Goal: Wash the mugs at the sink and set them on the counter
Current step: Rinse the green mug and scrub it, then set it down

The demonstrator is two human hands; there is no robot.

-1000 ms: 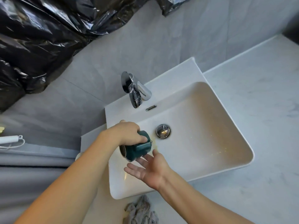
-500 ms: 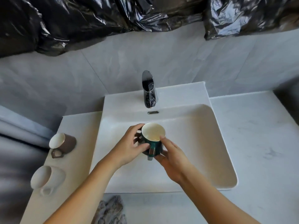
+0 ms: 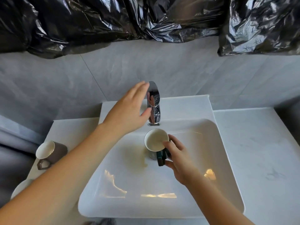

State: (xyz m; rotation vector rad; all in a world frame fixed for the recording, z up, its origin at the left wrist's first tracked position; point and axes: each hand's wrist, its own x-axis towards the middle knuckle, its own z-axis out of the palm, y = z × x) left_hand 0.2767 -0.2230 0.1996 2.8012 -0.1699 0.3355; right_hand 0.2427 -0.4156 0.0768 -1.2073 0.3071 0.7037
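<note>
While the green mug (image 3: 156, 144) is gripped under the spout by the right hand (image 3: 178, 161), the faucet (image 3: 153, 103) is reached by the flat, empty left hand (image 3: 128, 111); washing is judged barely begun (brown mug (image 3: 52, 151) waits on the desk (image 3: 65, 127) beside the left forearm).

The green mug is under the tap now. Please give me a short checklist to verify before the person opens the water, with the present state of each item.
1. Green mug held firmly: ok, the right hand grips it at the handle side.
2. Mug opening faces up: ok, the pale inside is visible.
3. Mug is below the faucet spout: ok, it sits just in front of it, inside the sink.
4. Left hand is on the faucet lever: cannot tell, the straight fingers are at the lever but contact is unclear.
5. Water is already running: not ok, no stream is visible.
6. Drain is open: cannot tell, it is not visible.
</note>
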